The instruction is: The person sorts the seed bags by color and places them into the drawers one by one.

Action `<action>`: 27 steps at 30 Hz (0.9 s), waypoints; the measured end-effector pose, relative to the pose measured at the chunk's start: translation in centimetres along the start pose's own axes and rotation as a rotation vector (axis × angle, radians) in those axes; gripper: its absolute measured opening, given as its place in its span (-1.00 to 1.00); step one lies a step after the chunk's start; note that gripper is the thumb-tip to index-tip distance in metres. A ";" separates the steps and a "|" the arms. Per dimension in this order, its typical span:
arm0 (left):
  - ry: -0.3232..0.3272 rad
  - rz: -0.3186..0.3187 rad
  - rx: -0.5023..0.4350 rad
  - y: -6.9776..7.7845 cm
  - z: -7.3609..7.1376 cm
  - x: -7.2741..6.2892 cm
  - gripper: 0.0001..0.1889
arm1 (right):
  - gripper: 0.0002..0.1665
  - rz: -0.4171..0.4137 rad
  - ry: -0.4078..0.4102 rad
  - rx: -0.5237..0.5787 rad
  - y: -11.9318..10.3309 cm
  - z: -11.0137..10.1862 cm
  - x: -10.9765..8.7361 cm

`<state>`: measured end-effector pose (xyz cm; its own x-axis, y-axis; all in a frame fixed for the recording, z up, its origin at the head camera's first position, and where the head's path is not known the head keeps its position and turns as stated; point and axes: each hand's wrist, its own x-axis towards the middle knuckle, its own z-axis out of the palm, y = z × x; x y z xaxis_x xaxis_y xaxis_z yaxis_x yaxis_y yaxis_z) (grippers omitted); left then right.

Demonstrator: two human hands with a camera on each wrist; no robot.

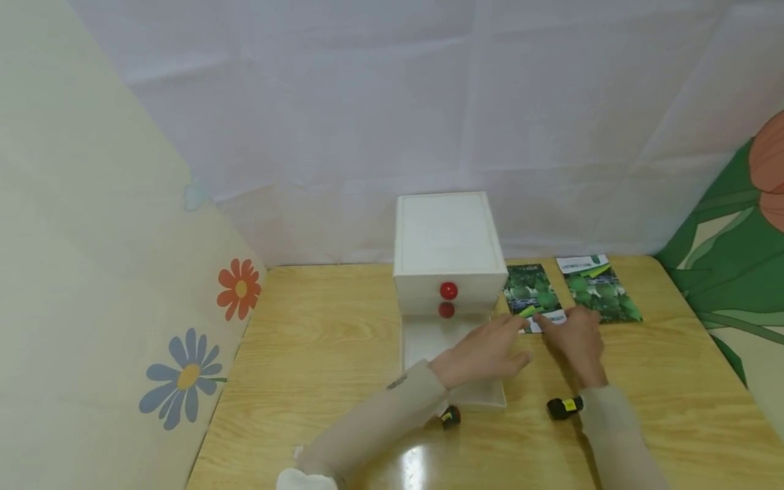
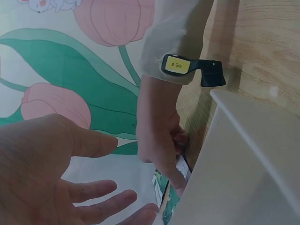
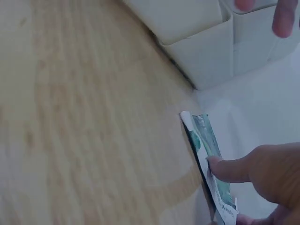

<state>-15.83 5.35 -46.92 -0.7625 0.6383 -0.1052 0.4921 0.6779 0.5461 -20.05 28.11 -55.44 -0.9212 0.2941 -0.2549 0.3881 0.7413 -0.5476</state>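
Observation:
My right hand [image 1: 576, 337] is at the near white edge of a flat, green, leafy-print packet [image 1: 533, 289] on the table. In the right wrist view its thumb [image 3: 232, 169] lies on top of the packet [image 3: 208, 140], with a fingertip at the packet's end; the hand pinches that edge. My left hand [image 1: 486, 350] hovers over the pulled-out drawer [image 1: 490, 396] with nothing in it. Its fingers are spread and relaxed in the left wrist view, the fingertips [image 2: 145, 213] overlapping the packet's area there.
A white cabinet [image 1: 450, 231] with red knobs [image 1: 449, 290] stands against the white cloth backdrop, left of the packet. A second green packet [image 1: 600, 289] lies further right on the wooden table [image 1: 331, 340]. Flower-printed panels [image 1: 184, 378] border both sides.

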 end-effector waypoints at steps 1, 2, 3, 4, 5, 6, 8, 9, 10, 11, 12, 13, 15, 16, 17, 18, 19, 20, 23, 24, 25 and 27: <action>-0.002 -0.004 -0.004 0.0 0.0 0.2 -0.34 | 0.17 0.000 -0.004 0.010 0.0 0.0 0.0; -0.005 -0.008 -0.005 0.1 0.0 0.3 -0.33 | 0.16 0.001 -0.007 0.019 0.0 -0.1 0.1; -0.006 -0.009 -0.002 0.1 0.0 0.5 -0.34 | 0.14 -0.001 -0.008 0.028 0.0 -0.2 0.1; -0.005 -0.009 0.004 0.2 0.1 0.7 -0.34 | 0.10 0.000 -0.007 0.037 0.0 -0.3 0.1; -0.004 -0.011 0.008 0.2 0.1 0.9 -0.34 | 0.05 0.001 -0.003 0.048 0.0 -0.4 0.2; -0.003 -0.013 0.013 0.2 0.1 1.2 -0.34 | -0.02 -0.002 0.003 0.060 0.1 -0.4 0.2; -0.004 -0.023 0.022 0.3 0.2 1.7 -0.34 | -0.16 -0.011 0.022 0.097 0.3 -0.6 0.2; -0.003 -0.028 0.018 0.3 0.3 1.9 -0.34 | -0.23 -0.020 0.032 0.123 0.4 -0.6 0.1; 0.000 -0.035 0.015 0.3 0.3 2.2 -0.34 | -0.28 -0.031 0.046 0.147 0.6 -0.7 0.1; 0.003 -0.044 0.007 0.2 0.4 2.4 -0.34 | -0.32 -0.044 0.059 0.170 0.7 -0.8 0.0; 0.006 -0.051 0.002 0.2 0.5 2.7 -0.34 | -0.35 -0.058 0.070 0.192 0.9 -0.9 0.0; 0.013 -0.055 -0.005 0.2 0.6 2.9 -0.35 | -0.38 -0.068 0.078 0.219 1.1 -1.0 -0.1; 0.034 -0.063 -0.027 0.3 0.8 3.4 -0.36 | -0.41 -0.087 0.106 0.246 1.5 -1.1 -0.1; 0.046 -0.065 -0.029 0.3 0.9 3.7 -0.37 | -0.42 -0.094 0.119 0.252 1.7 -1.3 -0.2; 0.056 -0.067 -0.028 0.3 0.9 4.0 -0.39 | -0.44 -0.098 0.130 0.260 2.0 -1.4 -0.3; 0.066 -0.069 -0.025 0.3 1.0 4.2 -0.41 | -0.45 -0.104 0.144 0.261 2.3 -1.5 -0.3; 0.077 -0.074 -0.031 0.4 1.0 4.4 -0.43 | -0.46 -0.105 0.155 0.265 2.5 -1.6 -0.4; 0.087 -0.077 -0.036 0.4 1.0 4.6 -0.43 | -0.47 -0.108 0.172 0.263 2.8 -1.8 -0.5; 0.119 -0.087 -0.057 0.5 1.0 5.2 -0.41 | -0.48 -0.111 0.191 0.251 3.5 -2.4 -0.9; 0.131 -0.092 -0.081 0.5 1.1 5.3 -0.39 | -0.48 -0.109 0.192 0.245 3.8 -2.7 -1.1; 0.143 -0.097 -0.097 0.6 1.1 5.4 -0.38 | -0.48 -0.102 0.186 0.249 4.0 -2.9 -1.3; 0.169 -0.110 -0.133 0.6 1.2 5.7 -0.40 | -0.45 -0.088 0.165 0.243 4.5 -3.5 -1.8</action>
<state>-19.36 9.80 -48.23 -0.8734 0.4856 -0.0354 0.3511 0.6786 0.6452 -16.79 33.02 -54.68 -0.9359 0.3439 -0.0766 0.2840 0.6079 -0.7415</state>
